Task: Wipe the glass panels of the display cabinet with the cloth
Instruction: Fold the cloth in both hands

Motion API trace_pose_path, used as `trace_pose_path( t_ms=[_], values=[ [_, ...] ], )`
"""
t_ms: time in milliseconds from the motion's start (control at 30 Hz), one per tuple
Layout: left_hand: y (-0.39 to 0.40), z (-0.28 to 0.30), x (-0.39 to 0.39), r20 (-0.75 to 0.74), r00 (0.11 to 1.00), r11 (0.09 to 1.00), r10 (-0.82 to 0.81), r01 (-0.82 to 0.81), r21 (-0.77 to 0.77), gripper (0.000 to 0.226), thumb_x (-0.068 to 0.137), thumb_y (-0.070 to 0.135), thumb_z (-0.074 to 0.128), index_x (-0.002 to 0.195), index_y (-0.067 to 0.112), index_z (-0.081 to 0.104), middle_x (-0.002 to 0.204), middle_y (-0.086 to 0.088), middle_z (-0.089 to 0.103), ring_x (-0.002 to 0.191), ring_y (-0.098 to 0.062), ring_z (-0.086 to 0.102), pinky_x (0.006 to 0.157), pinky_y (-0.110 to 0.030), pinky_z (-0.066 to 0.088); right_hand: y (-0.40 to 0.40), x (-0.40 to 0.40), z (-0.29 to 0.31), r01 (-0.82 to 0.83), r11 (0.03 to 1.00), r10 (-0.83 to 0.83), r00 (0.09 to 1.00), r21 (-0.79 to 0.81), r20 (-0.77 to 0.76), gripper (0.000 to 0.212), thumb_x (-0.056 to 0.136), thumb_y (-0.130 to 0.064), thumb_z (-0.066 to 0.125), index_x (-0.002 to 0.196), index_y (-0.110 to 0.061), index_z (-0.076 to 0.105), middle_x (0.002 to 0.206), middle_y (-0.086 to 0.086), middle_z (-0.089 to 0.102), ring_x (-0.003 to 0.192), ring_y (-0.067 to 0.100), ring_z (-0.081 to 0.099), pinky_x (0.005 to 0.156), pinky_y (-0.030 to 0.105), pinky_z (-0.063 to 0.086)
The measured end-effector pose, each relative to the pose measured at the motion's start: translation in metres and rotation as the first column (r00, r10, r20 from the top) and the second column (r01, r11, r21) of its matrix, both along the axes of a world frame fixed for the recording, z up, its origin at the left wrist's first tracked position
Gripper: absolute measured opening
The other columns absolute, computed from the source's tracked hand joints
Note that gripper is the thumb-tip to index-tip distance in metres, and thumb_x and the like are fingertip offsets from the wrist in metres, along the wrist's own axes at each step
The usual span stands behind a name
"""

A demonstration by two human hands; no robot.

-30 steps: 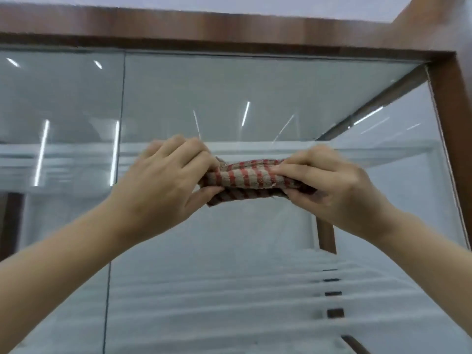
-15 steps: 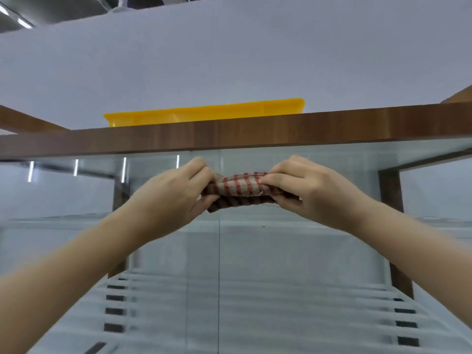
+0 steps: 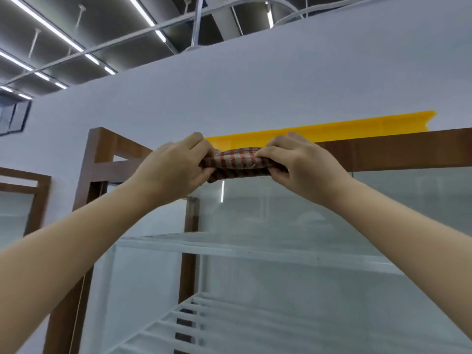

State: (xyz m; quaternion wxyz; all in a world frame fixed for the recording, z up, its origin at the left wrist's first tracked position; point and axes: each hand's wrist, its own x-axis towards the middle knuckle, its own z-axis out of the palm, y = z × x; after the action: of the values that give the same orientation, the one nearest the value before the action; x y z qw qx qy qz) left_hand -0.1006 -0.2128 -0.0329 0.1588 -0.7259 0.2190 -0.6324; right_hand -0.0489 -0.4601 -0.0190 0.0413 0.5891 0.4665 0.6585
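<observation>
— How were we holding it?

— Both of us clamped on the cloth [image 3: 236, 164]: our left hand [image 3: 176, 169] pinched one end, our right hand [image 3: 298, 167] the other, the striped roll bunched tight between them, up at the top edge of the display cabinet [image 3: 398, 152].

— Touching the glass panel [image 3: 332, 213]?

— We couldn't tell; it seemed level with the wooden top rail, just above the glass.

— The risk?

— Bunched like that, little cloth would meet the pane, so we judged streaks likely. Reaching higher could also nudge the yellow tray [image 3: 319, 130] on the cabinet's top edge.
</observation>
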Motion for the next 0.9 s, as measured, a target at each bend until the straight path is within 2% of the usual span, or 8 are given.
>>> trace_pose_path(
  t_ms=[67, 200, 267, 467, 633, 733, 833, 900],
  values=[
    [0.029, 0.014, 0.011, 0.013, 1.000, 1.000, 0.001, -0.001, -0.010, 0.024, 0.082, 0.025, 0.056, 0.092, 0.004, 0.059, 0.085, -0.010, 0.056, 0.048, -0.027, 0.051, 0.049, -0.026, 0.036, 0.031, 0.009, 0.012, -0.007, 1.000, 0.007, 1.000, 0.027, 0.002, 0.026, 0.075, -0.002, 0.063, 0.100, -0.007, 0.067, 0.091, 0.008, 0.064, 0.080, 0.031, 0.057, 0.056, 0.039, 0.054],
    [0.077, 0.037, 0.033, 0.052, 0.998, 0.999, -0.043, 0.044, -0.026, 0.023, 0.083, 0.022, 0.058, 0.094, 0.003, 0.059, 0.087, -0.010, 0.056, 0.052, -0.018, 0.040, 0.049, -0.030, 0.043, 0.084, 0.018, 0.037, 0.029, 0.998, -0.031, 0.999, 0.064, 0.034, 0.025, 0.075, -0.002, 0.062, 0.098, -0.007, 0.068, 0.089, 0.009, 0.063, 0.079, 0.031, 0.057, 0.055, 0.037, 0.052],
    [0.097, 0.047, 0.044, 0.091, 0.994, 0.998, -0.057, 0.060, -0.031, 0.020, 0.081, 0.018, 0.062, 0.093, 0.002, 0.058, 0.086, -0.010, 0.056, 0.053, -0.016, 0.038, 0.050, -0.029, 0.039, 0.103, 0.021, 0.047, 0.062, 0.995, -0.065, 0.997, 0.079, 0.029, 0.023, 0.076, -0.001, 0.063, 0.098, -0.006, 0.067, 0.091, 0.011, 0.061, 0.082, 0.031, 0.056, 0.056, 0.037, 0.050],
    [0.126, 0.066, 0.078, 0.182, 0.981, 0.996, -0.072, 0.080, -0.040, 0.018, 0.077, 0.016, 0.067, 0.082, 0.003, 0.056, 0.079, -0.011, 0.055, 0.056, -0.024, 0.044, 0.054, -0.033, 0.035, 0.145, 0.032, 0.064, 0.178, 0.965, -0.161, 0.982, 0.194, -0.099, 0.023, 0.081, -0.006, 0.060, 0.103, -0.008, 0.064, 0.101, 0.009, 0.056, 0.096, 0.028, 0.050, 0.066, 0.039, 0.047],
    [0.135, 0.058, 0.105, 0.132, 0.974, 0.976, -0.183, 0.196, -0.092, 0.016, 0.077, 0.017, 0.068, 0.080, 0.007, 0.056, 0.079, -0.006, 0.056, 0.061, -0.021, 0.046, 0.058, -0.031, 0.035, 0.149, 0.040, 0.061, 0.184, 0.953, -0.116, 0.955, 0.240, -0.274, 0.023, 0.079, -0.007, 0.062, 0.099, -0.016, 0.068, 0.097, 0.003, 0.058, 0.093, 0.020, 0.052, 0.076, 0.036, 0.046],
    [0.142, 0.059, 0.109, 0.009, 0.949, 0.933, -0.316, 0.312, -0.180, 0.011, 0.083, 0.024, 0.066, 0.084, 0.016, 0.058, 0.086, 0.004, 0.057, 0.067, -0.013, 0.048, 0.061, -0.030, 0.040, 0.143, 0.039, 0.060, 0.139, 0.961, -0.039, 0.924, 0.238, -0.381, 0.021, 0.080, -0.012, 0.067, 0.099, -0.020, 0.070, 0.094, 0.001, 0.061, 0.088, 0.017, 0.054, 0.077, 0.027, 0.039],
    [0.145, 0.060, 0.108, -0.101, 0.897, 0.889, -0.431, 0.402, -0.220, 0.007, 0.084, 0.028, 0.066, 0.085, 0.023, 0.060, 0.087, 0.009, 0.057, 0.073, -0.011, 0.054, 0.070, -0.037, 0.049, 0.139, 0.036, 0.057, 0.137, 0.965, -0.035, 0.912, 0.225, -0.410, 0.021, 0.083, -0.015, 0.066, 0.102, -0.021, 0.070, 0.096, 0.000, 0.061, 0.090, 0.014, 0.054, 0.077, 0.020, 0.036],
    [0.146, 0.059, 0.108, -0.133, 0.864, 0.861, -0.485, 0.446, -0.244, 0.007, 0.082, 0.027, 0.068, 0.084, 0.024, 0.061, 0.088, 0.008, 0.059, 0.075, -0.011, 0.055, 0.073, -0.034, 0.048, 0.137, 0.034, 0.053, 0.132, 0.969, -0.031, 0.902, 0.207, -0.430, 0.022, 0.084, -0.015, 0.065, 0.104, -0.022, 0.069, 0.097, -0.001, 0.062, 0.091, 0.013, 0.055, 0.079, 0.021, 0.040]
  ],
)
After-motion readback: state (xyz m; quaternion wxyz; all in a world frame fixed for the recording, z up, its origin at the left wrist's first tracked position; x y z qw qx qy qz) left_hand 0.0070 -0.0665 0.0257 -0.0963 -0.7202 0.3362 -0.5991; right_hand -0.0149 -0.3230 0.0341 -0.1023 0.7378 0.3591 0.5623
